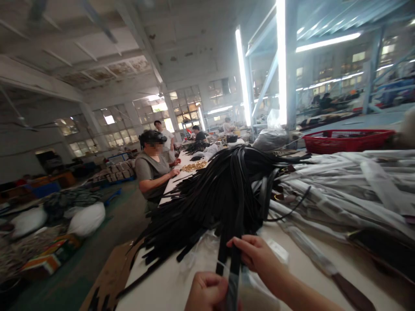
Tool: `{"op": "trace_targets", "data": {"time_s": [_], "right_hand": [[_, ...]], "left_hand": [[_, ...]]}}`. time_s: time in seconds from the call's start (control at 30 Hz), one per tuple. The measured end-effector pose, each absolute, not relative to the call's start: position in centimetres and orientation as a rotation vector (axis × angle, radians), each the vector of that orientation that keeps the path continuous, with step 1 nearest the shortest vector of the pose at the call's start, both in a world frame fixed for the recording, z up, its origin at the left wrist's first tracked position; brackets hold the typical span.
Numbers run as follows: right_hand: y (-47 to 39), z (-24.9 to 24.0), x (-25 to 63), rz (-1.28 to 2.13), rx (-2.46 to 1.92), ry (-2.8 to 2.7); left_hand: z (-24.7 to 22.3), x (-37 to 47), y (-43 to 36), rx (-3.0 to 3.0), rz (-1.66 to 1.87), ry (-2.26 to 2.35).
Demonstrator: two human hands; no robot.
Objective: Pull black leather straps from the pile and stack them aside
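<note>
A long black strap [238, 224] runs down from a large heap of black straps [201, 203] toward me. My right hand [256, 255] pinches it between thumb and fingers. Lower down, my left hand [207, 290] is closed on the same strap, where thin clear plastic [234, 285] seems to surround its end. Just left of the held strap hangs a second black strap end. Crumpled clear plastic [202, 250] lies on the white table [155, 280] beyond my left hand.
Right of the heap, many straps in whitish wrapping [343, 194] are piled. Behind them stands a red plastic basket [348, 140]. At the table's left side a co-worker [154, 168] works by a pile of gold-coloured pieces [193, 166]. Cardboard [108, 270] lies below the left edge.
</note>
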State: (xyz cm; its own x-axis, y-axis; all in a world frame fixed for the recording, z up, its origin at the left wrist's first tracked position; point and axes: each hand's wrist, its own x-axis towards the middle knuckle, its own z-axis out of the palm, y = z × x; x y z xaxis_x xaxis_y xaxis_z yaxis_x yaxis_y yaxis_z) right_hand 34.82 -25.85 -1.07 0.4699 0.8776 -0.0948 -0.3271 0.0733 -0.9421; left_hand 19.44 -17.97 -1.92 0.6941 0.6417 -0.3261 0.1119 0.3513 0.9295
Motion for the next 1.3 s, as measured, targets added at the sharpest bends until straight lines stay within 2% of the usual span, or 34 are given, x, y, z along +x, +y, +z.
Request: {"op": "trace_targets", "data": {"time_s": [0.17,0.3,0.37,0.47,0.7,0.87,1.1,1.3], "right_hand": [[-26.4,-0.4,33.2,1.180,-1.086,-0.718],[-26.0,-0.5,35.2,1.026,-1.060,-0.465],[-25.9,-0.8,35.5,0.944,-1.129,-0.454],[-26.2,-1.0,34.5,1.004,-1.189,-0.548],[-26.5,0.0,34.4,0.953,-1.133,-0.529],[-26.4,-0.1,33.7,1.111,-1.080,-0.621],[-25.5,-0.5,36.7,1.058,-0.934,-0.483],[-26.5,-0.3,34.8,1.205,-1.000,-0.771]], "left_hand": [[0.4,19.1,-18.3,1.149,0.353,0.722],[1.1,18.8,-18.7,1.210,0.230,0.728],[1.1,19.0,-18.8,1.197,0.294,0.728],[0.9,19.4,-18.7,1.138,0.392,0.725],[0.8,19.5,-18.7,1.149,0.318,0.714],[1.4,19.3,-18.4,1.165,0.361,0.724],[1.4,19.1,-18.7,1.255,0.207,0.742],[1.0,19.6,-18.7,1.272,0.308,0.712]]}}
